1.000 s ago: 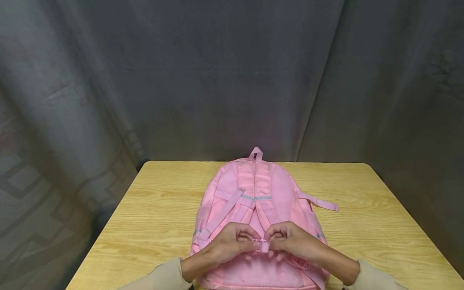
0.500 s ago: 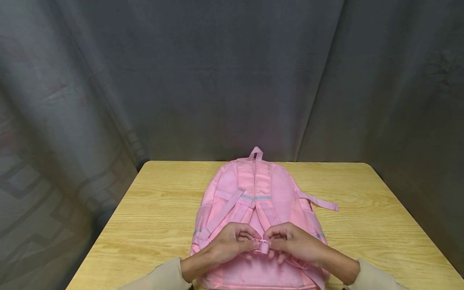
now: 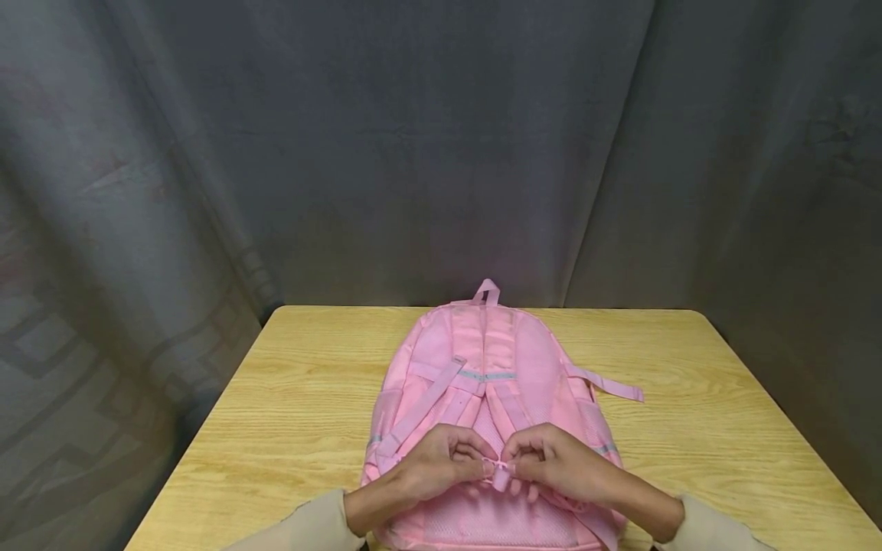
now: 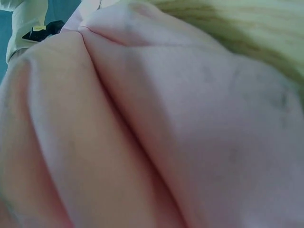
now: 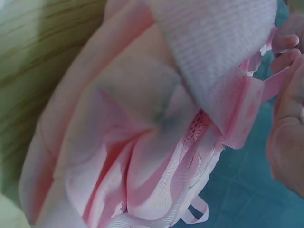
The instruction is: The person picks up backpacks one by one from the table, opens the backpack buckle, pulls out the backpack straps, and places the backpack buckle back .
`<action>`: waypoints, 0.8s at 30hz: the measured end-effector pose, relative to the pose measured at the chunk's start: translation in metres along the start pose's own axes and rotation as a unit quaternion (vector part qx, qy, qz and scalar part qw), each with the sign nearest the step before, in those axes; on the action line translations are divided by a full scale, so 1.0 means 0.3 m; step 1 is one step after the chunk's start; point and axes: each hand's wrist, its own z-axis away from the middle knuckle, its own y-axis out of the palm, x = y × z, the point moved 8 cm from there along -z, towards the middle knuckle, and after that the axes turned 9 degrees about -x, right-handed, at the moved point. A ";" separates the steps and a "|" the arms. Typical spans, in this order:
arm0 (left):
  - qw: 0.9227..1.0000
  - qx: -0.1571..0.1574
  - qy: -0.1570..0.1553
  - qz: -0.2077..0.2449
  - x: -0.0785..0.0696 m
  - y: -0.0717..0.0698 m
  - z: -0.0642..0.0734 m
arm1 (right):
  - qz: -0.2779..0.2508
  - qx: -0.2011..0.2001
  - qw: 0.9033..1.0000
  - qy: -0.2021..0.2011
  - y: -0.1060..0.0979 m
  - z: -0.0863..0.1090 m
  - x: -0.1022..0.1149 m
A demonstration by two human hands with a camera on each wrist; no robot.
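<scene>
Behind and to both sides, a dark grey curtain (image 3: pixel 441 153); before it, a wood-grain desk (image 3: pixel 296 398). On the desk, around the middle, a pink backpack (image 3: pixel 487 425) — straps upward, top toward the curtain. Over its lower half, left hand (image 3: pixel 444 461) and right hand (image 3: pixel 568 463) close together, fingers bent, thumb and fingertips nearly closed in a pinch. Off to the right, a loose webbing strap (image 3: pixel 609 385) out past the backpack's side. Pinched between both hands — a small pink buckle (image 3: pixel 501 478); cannot tell whether fastened.
</scene>
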 end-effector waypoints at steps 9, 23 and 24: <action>1.000 -0.002 0.000 0.001 0.001 -0.002 0.000 | -0.028 -0.003 1.000 0.005 0.007 -0.002 0.006; 1.000 -0.012 0.004 0.009 0.000 -0.005 0.000 | -0.093 -0.038 0.992 0.079 0.003 0.002 -0.041; 1.000 -0.012 0.003 0.008 0.000 -0.005 -0.001 | -0.093 -0.038 0.992 0.077 0.004 0.001 -0.040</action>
